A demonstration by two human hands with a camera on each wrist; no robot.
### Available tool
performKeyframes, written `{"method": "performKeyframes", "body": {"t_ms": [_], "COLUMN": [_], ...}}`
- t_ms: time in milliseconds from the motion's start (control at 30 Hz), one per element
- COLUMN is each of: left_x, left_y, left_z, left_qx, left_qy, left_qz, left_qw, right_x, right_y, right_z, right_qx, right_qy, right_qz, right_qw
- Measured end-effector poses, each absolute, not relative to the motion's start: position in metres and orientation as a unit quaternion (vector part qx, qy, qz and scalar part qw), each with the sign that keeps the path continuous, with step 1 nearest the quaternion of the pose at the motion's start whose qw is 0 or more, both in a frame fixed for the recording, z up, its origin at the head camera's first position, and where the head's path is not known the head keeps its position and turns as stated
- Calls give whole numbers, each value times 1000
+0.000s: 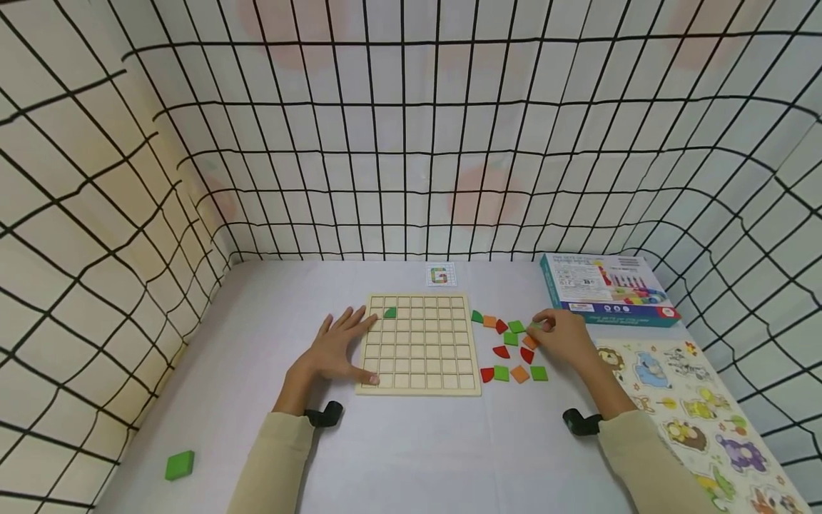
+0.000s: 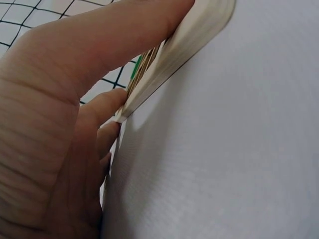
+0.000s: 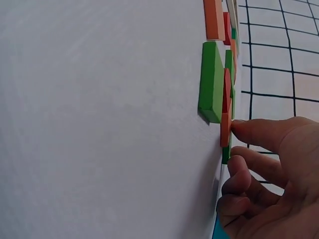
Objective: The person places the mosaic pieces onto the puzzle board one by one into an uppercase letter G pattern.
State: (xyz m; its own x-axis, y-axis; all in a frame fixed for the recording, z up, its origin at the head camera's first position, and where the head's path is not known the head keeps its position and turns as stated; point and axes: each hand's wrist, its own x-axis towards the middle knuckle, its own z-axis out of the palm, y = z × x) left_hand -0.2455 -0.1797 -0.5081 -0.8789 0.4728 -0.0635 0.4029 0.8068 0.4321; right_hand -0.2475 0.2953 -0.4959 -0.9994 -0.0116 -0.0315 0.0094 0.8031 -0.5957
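Note:
A wooden grid board point(image 1: 417, 357) lies on the white table with one green piece point(image 1: 389, 312) set in its top row near the left. My left hand point(image 1: 340, 351) rests flat on the board's left edge, fingers straight; the left wrist view shows my left hand point(image 2: 75, 99) lying along the board's rim point(image 2: 199, 35). Loose green, orange and red pieces point(image 1: 510, 353) lie scattered right of the board. My right hand point(image 1: 544, 327) pinches a small green piece point(image 1: 534, 326) at the top of that scatter. In the right wrist view its fingertips point(image 3: 244, 130) touch an orange piece point(image 3: 225, 129).
A pattern card with a G point(image 1: 440, 275) lies behind the board. At the back right sits a blue box point(image 1: 606, 289), with an animal puzzle point(image 1: 693, 414) in front of it. A green block point(image 1: 180, 464) lies alone at the front left. Wire mesh walls point(image 1: 193, 235) enclose the table.

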Motion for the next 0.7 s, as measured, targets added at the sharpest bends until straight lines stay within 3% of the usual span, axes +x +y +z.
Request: {"method": "performKeyframes", "body": {"t_ms": [700], "left_x": [-249], "left_y": [-179], "left_z": [-512], "left_qx": [224], "left_qy": [948], "left_qz": [207], "left_qw": [87], "right_x": [-241], "right_y": [310], "right_z": [-493], "right_qx": [-33], "right_qy": [957], "right_qz": [-288], "right_qw": [21]}}
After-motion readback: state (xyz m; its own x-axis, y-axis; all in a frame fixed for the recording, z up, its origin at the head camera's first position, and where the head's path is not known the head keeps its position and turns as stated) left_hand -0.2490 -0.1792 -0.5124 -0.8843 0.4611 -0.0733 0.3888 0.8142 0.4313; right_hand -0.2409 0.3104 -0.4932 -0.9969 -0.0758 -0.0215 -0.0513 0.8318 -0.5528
